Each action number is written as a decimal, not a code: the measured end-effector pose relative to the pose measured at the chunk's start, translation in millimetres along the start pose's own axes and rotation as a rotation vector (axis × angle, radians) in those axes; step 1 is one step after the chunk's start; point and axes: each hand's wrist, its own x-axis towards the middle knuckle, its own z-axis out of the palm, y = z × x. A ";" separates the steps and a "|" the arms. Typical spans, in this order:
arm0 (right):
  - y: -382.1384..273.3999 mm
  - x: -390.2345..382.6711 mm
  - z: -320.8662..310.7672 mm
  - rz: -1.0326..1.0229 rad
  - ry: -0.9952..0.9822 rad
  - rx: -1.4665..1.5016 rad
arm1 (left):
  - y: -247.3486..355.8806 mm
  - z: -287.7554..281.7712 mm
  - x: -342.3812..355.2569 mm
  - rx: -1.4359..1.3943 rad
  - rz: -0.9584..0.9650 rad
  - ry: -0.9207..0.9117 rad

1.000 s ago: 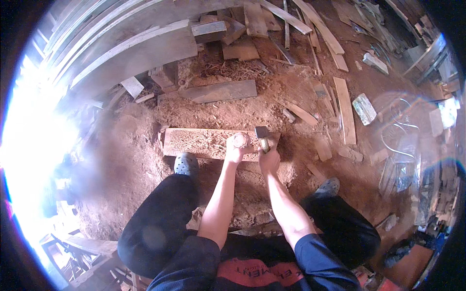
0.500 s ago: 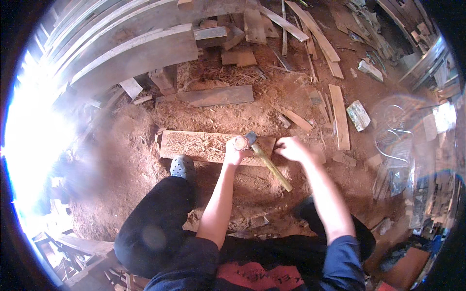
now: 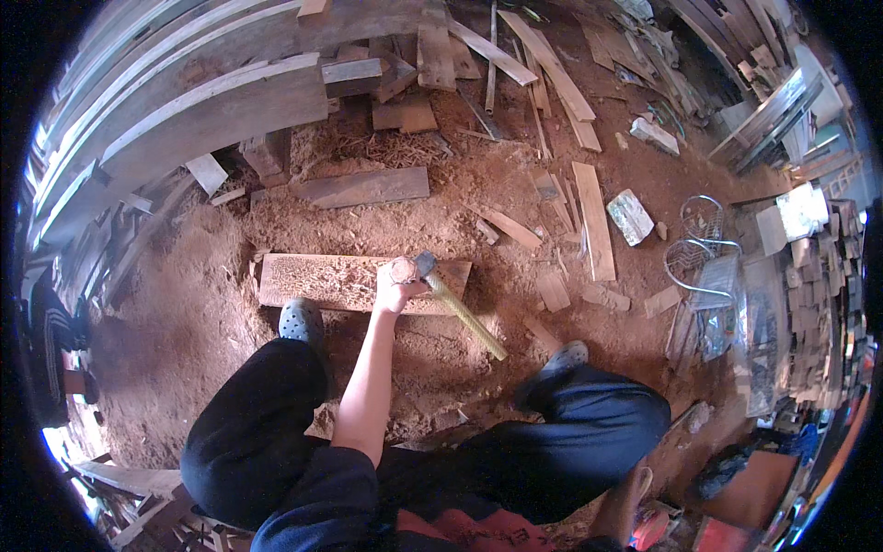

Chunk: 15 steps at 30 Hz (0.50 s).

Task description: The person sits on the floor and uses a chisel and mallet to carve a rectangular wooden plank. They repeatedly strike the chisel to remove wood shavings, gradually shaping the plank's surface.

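Dirt floor (image 3: 184,386), pitted plank (image 3: 317,283) lying on it. Hammer (image 3: 467,317) slants over plank's right half, head by left hand (image 3: 395,296). Right hand (image 3: 636,488) low near right knee (image 3: 635,409), can't tell grip. Left curled round round-ended wooden piece (image 3: 404,270).

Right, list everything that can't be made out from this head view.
All in the head view:
- Round-ended piece: lower end, hidden by the left grip.
- Hammer: whether it's held, hidden by that grip.
- Right grip: any hold, too small and dim.
- Shirt: cut off by the lower edge.
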 end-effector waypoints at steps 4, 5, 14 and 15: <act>76.9 -48.1 60.9 0.263 -0.067 0.296 | 2.5 5.6 -4.1 -0.112 -0.015 0.022; 82.1 -52.9 66.2 0.268 -0.073 0.325 | 3.9 6.4 -4.8 -0.143 -0.025 0.035; -44.5 -13.1 -46.1 -0.550 0.086 0.385 | 6.1 8.8 -4.8 -0.149 -0.002 0.039; -81.8 -12.4 -43.5 -0.661 0.100 0.377 | 5.9 6.1 -4.8 -0.133 0.007 0.048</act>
